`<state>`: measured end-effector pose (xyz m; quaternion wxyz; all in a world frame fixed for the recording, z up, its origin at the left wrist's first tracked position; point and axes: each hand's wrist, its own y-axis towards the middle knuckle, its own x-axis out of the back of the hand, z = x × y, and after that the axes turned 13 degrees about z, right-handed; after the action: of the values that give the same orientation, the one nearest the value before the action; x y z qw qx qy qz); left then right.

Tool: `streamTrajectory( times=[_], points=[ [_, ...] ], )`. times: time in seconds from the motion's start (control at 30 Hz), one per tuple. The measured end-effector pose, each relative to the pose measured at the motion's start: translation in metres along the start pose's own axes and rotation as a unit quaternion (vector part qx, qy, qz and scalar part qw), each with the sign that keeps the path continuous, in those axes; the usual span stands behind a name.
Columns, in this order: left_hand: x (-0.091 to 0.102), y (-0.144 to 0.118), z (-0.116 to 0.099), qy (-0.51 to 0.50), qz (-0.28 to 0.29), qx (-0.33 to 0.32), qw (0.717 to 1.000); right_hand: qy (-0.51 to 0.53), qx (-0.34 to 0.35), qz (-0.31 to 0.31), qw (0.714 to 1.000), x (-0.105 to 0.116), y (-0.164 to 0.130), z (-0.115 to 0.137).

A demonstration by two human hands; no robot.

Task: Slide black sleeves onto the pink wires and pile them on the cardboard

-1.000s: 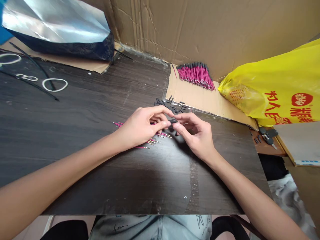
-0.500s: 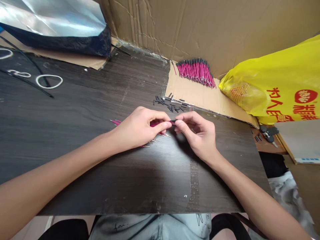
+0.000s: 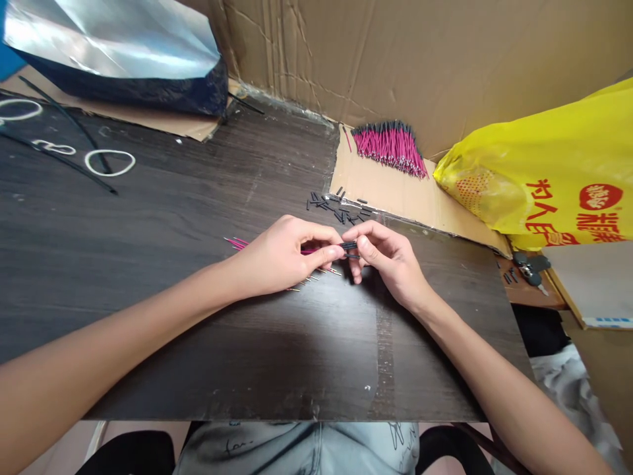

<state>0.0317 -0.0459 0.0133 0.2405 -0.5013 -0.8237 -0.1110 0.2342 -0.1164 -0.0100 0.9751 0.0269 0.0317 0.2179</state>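
Note:
My left hand (image 3: 281,257) is pinched on thin pink wires, which show between its thumb and fingers. Several short black tubes (image 3: 349,246) bridge the gap to my right hand (image 3: 393,260), whose thumb and index finger close on their right ends. Whether each tube sits on a wire is hidden by the fingertips. Under and beside my left hand, more pink wires (image 3: 239,244) lie on the table, their metal tips poking out on both sides. Loose black tubes (image 3: 341,214) are scattered just beyond my hands.
A dense pile of pink wires with black ends (image 3: 390,148) rests on a cardboard strip (image 3: 356,178) by the cardboard wall. At right are a yellow bag (image 3: 544,165) and keys (image 3: 531,267). A silver bag (image 3: 123,59) and white loops (image 3: 109,163) occupy the left.
My right hand's fingers have shifted slightly, and several black tubes now show between the hands where one dark end showed before. The whole view has moved a little.

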Motion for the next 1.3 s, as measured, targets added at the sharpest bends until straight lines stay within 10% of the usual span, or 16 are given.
streamTrajectory(
  times=[1.03, 1.3],
  points=[
    [0.003, 0.000, -0.005, -0.086, 0.026, -0.040, 0.995, 0.089, 0.030, -0.001, 0.996, -0.008, 0.001, 0.000],
    [-0.004, 0.000, -0.003, -0.286, 0.003, -0.093, 0.954, -0.138, 0.038, -0.076, 0.987, -0.031, 0.001, 0.002]
  ],
)
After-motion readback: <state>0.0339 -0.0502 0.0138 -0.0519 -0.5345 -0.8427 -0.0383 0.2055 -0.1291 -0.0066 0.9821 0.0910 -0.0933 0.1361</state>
